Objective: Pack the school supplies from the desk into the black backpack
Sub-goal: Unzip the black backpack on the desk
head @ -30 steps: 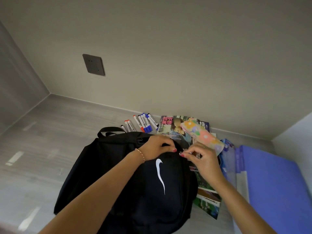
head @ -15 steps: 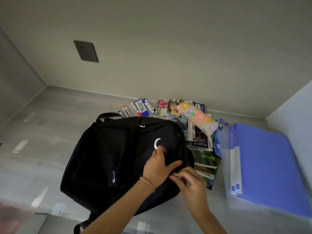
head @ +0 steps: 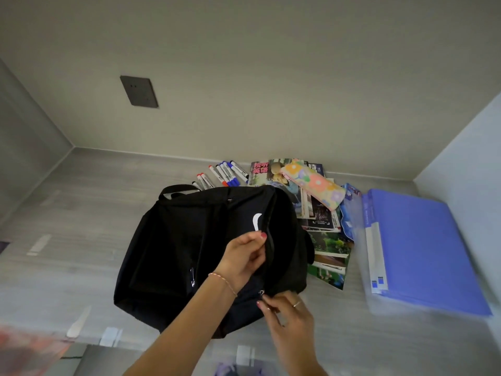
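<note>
The black backpack is laid flat on the grey bench, front panel up, so that the zipper line along its right side is presented to both hands; the handle end is turned toward the wall. The left hand is closed in a pinch on the fabric flap beside the zipper, thumb and fingers pressed together, apparently to keep the cloth taut and lifted so the slider can run freely. The right hand is curled at the near end of that line, fingertips nipped on the small metal zipper pull; the opening above it is seen as a dark gap, so the compartment is judged to be in the course of being opened.

The supplies are left unpacked, ranged just behind and right of the bag within easy reach: markers by the wall, a stack of books partly tucked under the bag's edge, a floral pencil case resting across the books, and a blue folder lying flat further right.
</note>
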